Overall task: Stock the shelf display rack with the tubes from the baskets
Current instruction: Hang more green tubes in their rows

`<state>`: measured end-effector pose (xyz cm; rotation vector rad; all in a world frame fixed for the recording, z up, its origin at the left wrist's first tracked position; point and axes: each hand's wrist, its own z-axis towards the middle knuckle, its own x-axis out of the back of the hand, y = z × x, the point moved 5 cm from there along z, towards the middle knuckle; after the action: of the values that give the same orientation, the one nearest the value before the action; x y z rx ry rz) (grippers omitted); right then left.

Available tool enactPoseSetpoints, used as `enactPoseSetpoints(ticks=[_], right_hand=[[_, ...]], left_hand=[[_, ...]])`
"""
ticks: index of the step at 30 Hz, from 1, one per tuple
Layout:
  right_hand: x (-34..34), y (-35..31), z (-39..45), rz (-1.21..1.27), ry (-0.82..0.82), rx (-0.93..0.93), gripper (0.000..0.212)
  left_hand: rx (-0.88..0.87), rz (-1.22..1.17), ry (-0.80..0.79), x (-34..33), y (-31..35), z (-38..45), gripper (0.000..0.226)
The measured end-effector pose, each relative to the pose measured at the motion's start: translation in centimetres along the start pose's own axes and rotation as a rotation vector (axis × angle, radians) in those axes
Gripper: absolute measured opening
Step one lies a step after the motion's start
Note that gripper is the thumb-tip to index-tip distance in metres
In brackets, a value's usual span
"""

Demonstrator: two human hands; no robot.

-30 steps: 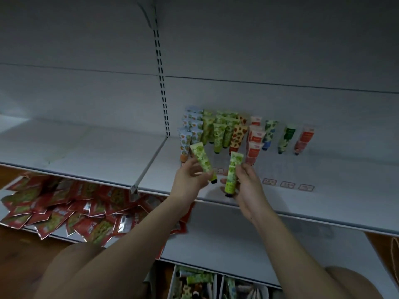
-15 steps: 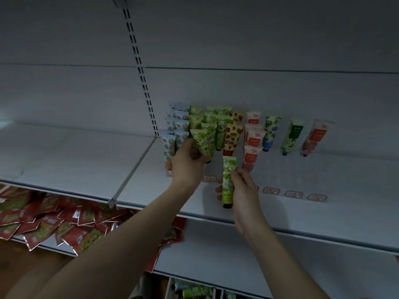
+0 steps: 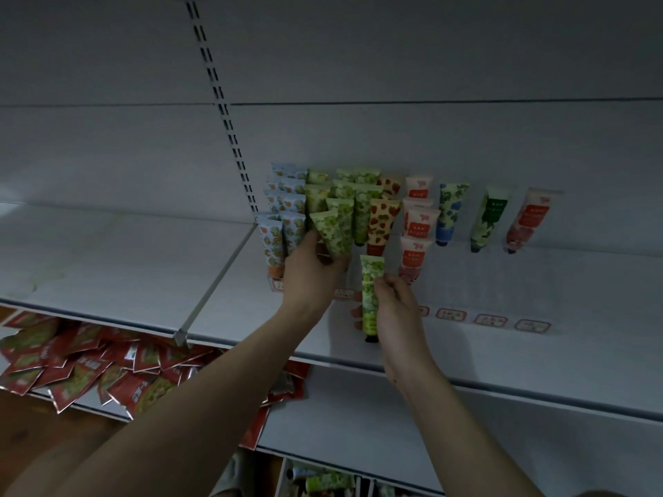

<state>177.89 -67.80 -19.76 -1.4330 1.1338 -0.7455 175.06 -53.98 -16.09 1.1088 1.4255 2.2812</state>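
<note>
My left hand (image 3: 313,272) holds a green leaf-patterned tube (image 3: 328,233) by its lower end at the front of the green row in the display rack (image 3: 466,267) on the white shelf. My right hand (image 3: 396,310) pinches a second green tube (image 3: 370,292) upright, cap down, just in front of the rack. The rack stands against the back wall with rows of tubes: blue-orange (image 3: 283,217), green, orange strawberry (image 3: 383,220), pink-red (image 3: 416,224), then single tubes to the right.
Price labels (image 3: 491,320) line the rack's front. A metal divider (image 3: 215,281) splits the shelf (image 3: 538,371). Red snack packets (image 3: 82,367) lie on the lower shelf at left. Baskets with more tubes (image 3: 330,482) show at the bottom edge.
My left hand has carried its green tube up from in front of the shelf into the green row. My right hand has stayed roughly in place and turned its tube upright.
</note>
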Motion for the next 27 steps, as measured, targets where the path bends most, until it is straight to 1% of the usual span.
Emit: enactPoseSetpoints(ticks=[5,9,15,20,27], right_hand=[[-0.2,0.4,0.2,-0.002,0.018,-0.016,0.017],[-0.1,0.6,0.3,-0.021,0.025,-0.020,0.018],[-0.1,0.8,0.1,-0.020,0.023,-0.026,0.017],[0.1,0.8,0.1,-0.015,0.030,-0.023,0.015],[0.0,1.1,0.2,-0.020,0.030,-0.007,0.015]], left_hand=[[0.008,0.029,0.031,0.3,0.3,0.0,0.029],[-0.049,0.064,0.029,0.3,0.3,-0.1,0.024],[-0.132,0.078,0.031,0.0,0.5,-0.4,0.027],[-0.082,0.048,0.047,-0.1,0.2,-0.1,0.029],[-0.074,0.023,0.054,-0.1,0.0,-0.1,0.028]])
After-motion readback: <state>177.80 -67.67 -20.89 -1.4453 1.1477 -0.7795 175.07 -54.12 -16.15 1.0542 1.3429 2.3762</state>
